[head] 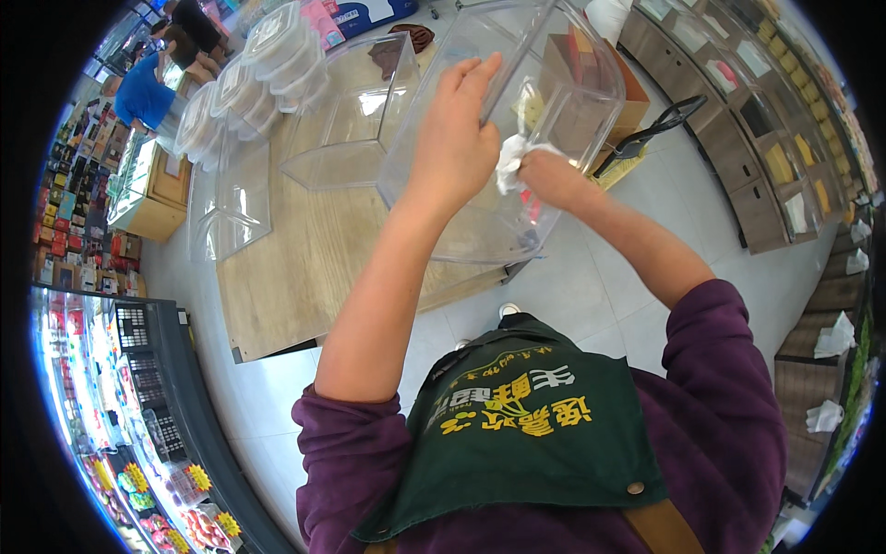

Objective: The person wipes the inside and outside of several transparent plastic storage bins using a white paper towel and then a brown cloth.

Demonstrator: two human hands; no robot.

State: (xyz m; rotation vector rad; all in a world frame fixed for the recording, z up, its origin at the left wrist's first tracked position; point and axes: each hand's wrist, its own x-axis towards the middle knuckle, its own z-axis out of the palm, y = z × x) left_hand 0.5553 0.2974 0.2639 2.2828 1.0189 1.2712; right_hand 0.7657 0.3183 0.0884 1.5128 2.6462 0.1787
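Observation:
A large clear plastic bin (471,235) is tilted before me at the corner of the wooden table. My left hand (457,131) grips its upper edge, thumb on one side and fingers stretched along the other. In my right hand (554,176) is a crumpled white cloth or paper wipe (511,163), held against the bin's clear wall. Through the plastic, a small red patch shows just below this hand. Two more clear pieces stand to the left on the table: an angular bin (339,166) and a thinner bent panel (235,201).
Stacked lidded plastic tubs (277,55) stand on the wooden table (304,277), near a brown cloth (394,52). A cardboard box (630,104) and a black-handled basket (623,156) are beyond the bin. Wooden display cabinets (734,138) line the right; a lit produce cooler (187,388) is at left.

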